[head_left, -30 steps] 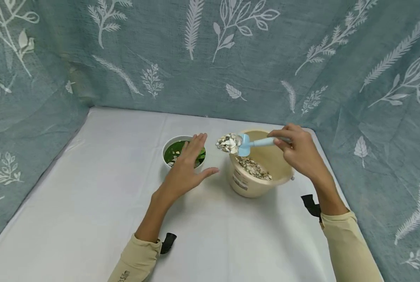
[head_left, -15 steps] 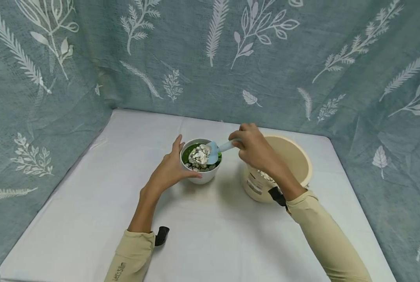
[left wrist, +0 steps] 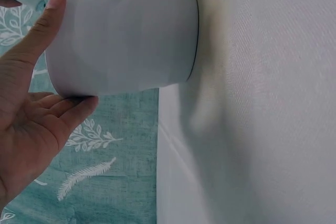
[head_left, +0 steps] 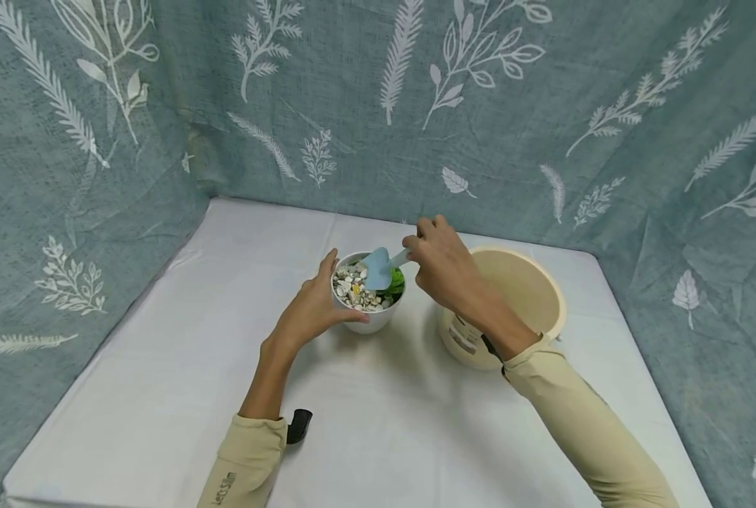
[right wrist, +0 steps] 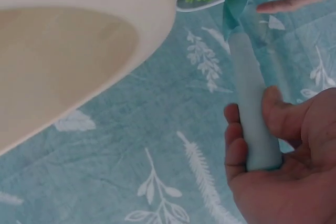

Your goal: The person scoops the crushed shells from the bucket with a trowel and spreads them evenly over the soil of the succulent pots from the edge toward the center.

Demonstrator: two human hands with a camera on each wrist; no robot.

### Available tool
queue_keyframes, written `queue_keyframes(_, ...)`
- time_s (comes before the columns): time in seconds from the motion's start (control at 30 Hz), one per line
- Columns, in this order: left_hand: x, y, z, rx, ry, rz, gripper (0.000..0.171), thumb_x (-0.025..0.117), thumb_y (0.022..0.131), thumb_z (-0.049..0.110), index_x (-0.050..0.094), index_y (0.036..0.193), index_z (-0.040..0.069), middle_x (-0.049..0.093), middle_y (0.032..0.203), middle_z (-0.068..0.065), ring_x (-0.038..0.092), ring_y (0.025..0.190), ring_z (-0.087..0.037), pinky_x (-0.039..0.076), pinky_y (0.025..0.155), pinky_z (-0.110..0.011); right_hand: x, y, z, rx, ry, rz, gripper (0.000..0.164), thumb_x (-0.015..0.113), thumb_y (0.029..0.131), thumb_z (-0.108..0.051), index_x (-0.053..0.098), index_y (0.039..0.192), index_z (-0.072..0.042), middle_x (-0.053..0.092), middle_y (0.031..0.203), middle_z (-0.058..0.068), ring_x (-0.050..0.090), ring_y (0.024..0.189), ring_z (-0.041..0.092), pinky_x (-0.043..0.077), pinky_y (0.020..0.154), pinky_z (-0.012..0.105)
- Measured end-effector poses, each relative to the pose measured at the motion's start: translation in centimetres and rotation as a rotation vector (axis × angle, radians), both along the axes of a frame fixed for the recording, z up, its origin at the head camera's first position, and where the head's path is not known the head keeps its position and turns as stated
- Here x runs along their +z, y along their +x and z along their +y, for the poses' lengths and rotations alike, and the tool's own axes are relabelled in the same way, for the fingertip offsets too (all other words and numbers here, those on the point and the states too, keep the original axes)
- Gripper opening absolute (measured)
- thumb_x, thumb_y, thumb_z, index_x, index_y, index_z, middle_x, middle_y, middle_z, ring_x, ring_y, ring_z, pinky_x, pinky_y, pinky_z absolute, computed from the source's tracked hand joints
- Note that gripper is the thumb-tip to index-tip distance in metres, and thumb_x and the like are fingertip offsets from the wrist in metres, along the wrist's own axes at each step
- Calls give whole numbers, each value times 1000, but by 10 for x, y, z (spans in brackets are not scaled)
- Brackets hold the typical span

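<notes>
A small white pot [head_left: 368, 323] holds pebbles [head_left: 355, 289] and a green plant [head_left: 392, 283]. My left hand [head_left: 311, 303] grips its left side, thumb at the near rim and fingers at the far rim; in the left wrist view the thumb and fingers [left wrist: 79, 111] touch opposite sides of the pot [left wrist: 126, 32]. My right hand [head_left: 444, 264] holds a light blue hand trowel by its handle [right wrist: 254, 114]. The trowel's blade [head_left: 376, 269] is turned over above the pebbles, beside the plant, its back showing. The right wrist view shows the fingers wrapped about the handle.
A beige bucket [head_left: 558, 300] stands on the right, partly under my right forearm, which hides what lies in its bottom. White cloth [head_left: 162, 402] covers the table. A teal curtain with white leaf prints [head_left: 352, 155] hangs behind and at both sides.
My right hand carried the loaded trowel left from above the bucket to the pot and tipped it over; pebbles now cover the green surface. My left hand took hold of the pot's rim.
</notes>
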State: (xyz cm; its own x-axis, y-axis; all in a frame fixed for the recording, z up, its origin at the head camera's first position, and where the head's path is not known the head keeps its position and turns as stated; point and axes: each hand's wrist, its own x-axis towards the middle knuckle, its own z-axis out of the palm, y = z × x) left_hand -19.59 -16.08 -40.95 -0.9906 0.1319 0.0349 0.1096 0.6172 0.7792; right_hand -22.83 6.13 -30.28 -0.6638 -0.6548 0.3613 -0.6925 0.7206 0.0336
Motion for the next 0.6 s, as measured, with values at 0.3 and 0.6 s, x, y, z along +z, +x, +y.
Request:
queue_keyframes(0.3,3,1,-4,3,-19,-10,124,81,59,53,-1,148,26,42,137,-18,47,118,-34,44,87,-52,1,0,-1,51,18,198,23,64,79,6,67,100,-2,46,84,10,33,74,23,33,63,31)
queue_keyframes(0.6,1,0,0,-7,-50,-24,123,79,58,56,-3,147,32,32,145,-13,40,125,-36,43,88,-53,7,13,21,12,-135,197,17,64,83,1,68,99,-2,51,87,11,38,75,24,36,64,32)
